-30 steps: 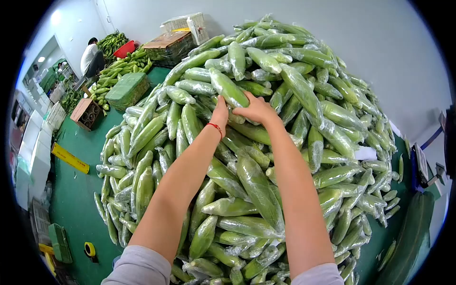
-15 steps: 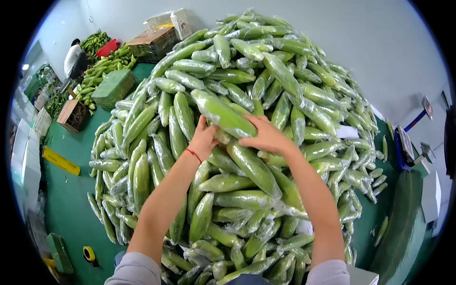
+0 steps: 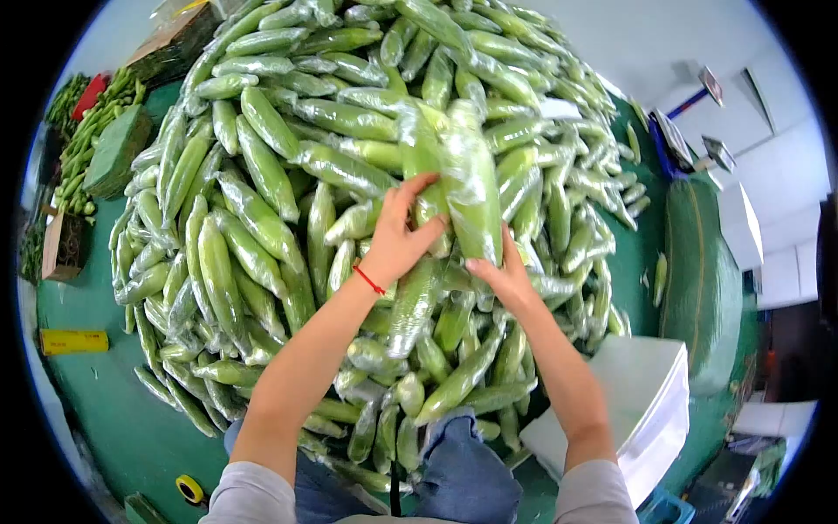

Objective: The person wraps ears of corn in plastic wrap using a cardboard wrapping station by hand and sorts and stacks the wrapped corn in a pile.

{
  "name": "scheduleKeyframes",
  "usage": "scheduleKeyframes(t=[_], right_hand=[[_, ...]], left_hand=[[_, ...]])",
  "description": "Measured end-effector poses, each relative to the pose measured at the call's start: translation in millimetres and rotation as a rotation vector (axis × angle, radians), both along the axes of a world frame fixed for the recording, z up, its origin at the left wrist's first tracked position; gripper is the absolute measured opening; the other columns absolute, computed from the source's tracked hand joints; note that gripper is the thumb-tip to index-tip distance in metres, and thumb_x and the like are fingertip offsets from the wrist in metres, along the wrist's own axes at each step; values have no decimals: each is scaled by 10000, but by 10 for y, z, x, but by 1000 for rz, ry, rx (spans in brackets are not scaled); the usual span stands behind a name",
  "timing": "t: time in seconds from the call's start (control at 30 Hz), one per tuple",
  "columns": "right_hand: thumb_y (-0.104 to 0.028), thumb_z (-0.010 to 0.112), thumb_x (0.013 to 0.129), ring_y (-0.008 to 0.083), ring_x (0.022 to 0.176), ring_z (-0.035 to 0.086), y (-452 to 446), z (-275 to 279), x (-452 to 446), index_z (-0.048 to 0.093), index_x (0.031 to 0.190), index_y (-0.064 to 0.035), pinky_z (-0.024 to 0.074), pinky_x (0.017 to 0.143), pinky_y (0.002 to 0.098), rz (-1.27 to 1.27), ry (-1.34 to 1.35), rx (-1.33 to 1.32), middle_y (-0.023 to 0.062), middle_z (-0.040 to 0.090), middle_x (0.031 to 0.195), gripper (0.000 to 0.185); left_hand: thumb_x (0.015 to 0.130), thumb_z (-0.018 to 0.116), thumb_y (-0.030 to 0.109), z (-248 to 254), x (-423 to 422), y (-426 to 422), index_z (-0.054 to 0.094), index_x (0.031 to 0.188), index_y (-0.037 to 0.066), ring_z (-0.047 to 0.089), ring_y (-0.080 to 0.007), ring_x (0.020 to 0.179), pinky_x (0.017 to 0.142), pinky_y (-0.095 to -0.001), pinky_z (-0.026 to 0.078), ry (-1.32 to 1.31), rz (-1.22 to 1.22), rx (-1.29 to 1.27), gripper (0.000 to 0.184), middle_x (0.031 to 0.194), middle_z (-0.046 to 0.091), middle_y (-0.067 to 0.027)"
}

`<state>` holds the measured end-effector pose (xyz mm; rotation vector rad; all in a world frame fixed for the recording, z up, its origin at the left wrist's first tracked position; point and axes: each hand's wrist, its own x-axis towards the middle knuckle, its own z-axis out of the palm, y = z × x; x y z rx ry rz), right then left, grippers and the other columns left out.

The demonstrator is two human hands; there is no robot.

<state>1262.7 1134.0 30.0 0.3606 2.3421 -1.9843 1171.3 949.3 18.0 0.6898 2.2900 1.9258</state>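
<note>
My right hand point(image 3: 506, 275) is closed on the lower end of a long green vegetable point(image 3: 471, 188) wrapped in clear film, its thumb across the near end. Close beside it on the left, a second film-wrapped green vegetable point(image 3: 421, 144) lies in the grasp of my left hand point(image 3: 401, 231); finger and thumb press on its front. A red string bracelet point(image 3: 368, 279) circles my left wrist. Under and around both hands spreads a big heap of similar wrapped vegetables point(image 3: 262, 166), tapered and pale to mid green. The exact kind of vegetable is unclear under the film.
A white box-like object point(image 3: 624, 406) stands near my right forearm. Further right lies a long green wrapped bundle point(image 3: 703, 279), with a scale point(image 3: 670, 140) behind it. On the green floor at left are a yellow cylinder point(image 3: 74, 341), a tape roll point(image 3: 188, 489) and a cardboard box point(image 3: 63, 246).
My view has tilted down and turned right. The vegetable in my hands was slanted across both; now two stand side by side, one in each hand, pointing away from me.
</note>
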Motion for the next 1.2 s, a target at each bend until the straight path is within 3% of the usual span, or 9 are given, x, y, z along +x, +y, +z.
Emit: scheduleKeyframes(t=[0.27,0.37,0.43,0.5,0.83,0.93,1.03,1.13,1.2], right_hand=[[-289,730,753,274,1217,462,-447,-762,2002,247,1437,30,394,1006,360,-405,-119,-103,193,442,1336,896],[-346,728,749,325,1228,452,-465,-1307,2654,293,1423,26,395,1006,404,-447,-212,169,223,408,1358,885],[-377,733,732,396,1238,424,-527,-1548,2783,334,1407,19,379,1015,459,-440,-276,635,256,358,1378,879],[-375,728,734,449,1286,338,-643,-1395,2761,293,1450,-68,328,1051,484,-521,-359,444,285,292,1415,892],[-479,740,689,465,1323,308,-206,-1344,2796,168,1499,-262,354,999,589,-234,-636,902,207,220,1517,1015],[-543,735,690,460,1364,241,-31,-889,2618,95,1515,-309,327,979,653,24,-876,863,192,127,1550,1070],[-561,737,690,465,1376,214,-41,-297,2517,70,1519,-304,310,999,660,194,-965,826,199,71,1561,1094],[-582,709,710,470,1363,241,-195,182,2700,229,1492,-241,317,1032,616,296,-868,778,214,138,1543,979],[-607,651,745,469,1341,284,-305,535,2923,363,1438,-189,333,1041,576,432,-878,771,221,231,1509,859]], left_hand=[[787,689,179,-160,1386,-201,520,1310,151,499,-307,1029,906,-378,438,-72,-336,-79,550,1104,445,-154],[758,693,262,-583,1972,-262,546,1306,221,481,-395,949,865,-403,441,4,-398,-261,568,1020,415,-217],[751,698,304,-935,2289,-317,537,1316,272,473,-423,999,894,-426,441,46,-393,-462,589,1052,412,-233],[763,676,296,-1051,2471,-465,550,1298,309,467,-425,1021,907,-497,419,44,-497,-762,550,1089,438,-204],[814,622,352,-1171,2655,-134,482,1341,369,503,-382,1050,909,-531,392,415,-621,-948,546,1119,499,-178],[867,583,428,-721,2579,-331,302,1460,376,490,-415,1150,931,-541,396,411,-696,-952,659,1295,472,-198],[894,549,355,226,2514,-938,338,1444,355,559,-401,1092,926,-496,434,-39,-776,-1022,589,1235,548,-217],[860,539,275,877,2805,-2016,465,1353,190,616,-365,910,781,-464,499,-398,-486,-1044,506,975,647,-164],[849,529,291,1427,3414,-2869,544,1248,155,587,-399,1023,863,-485,473,-469,-162,-1109,422,1096,619,-204]])
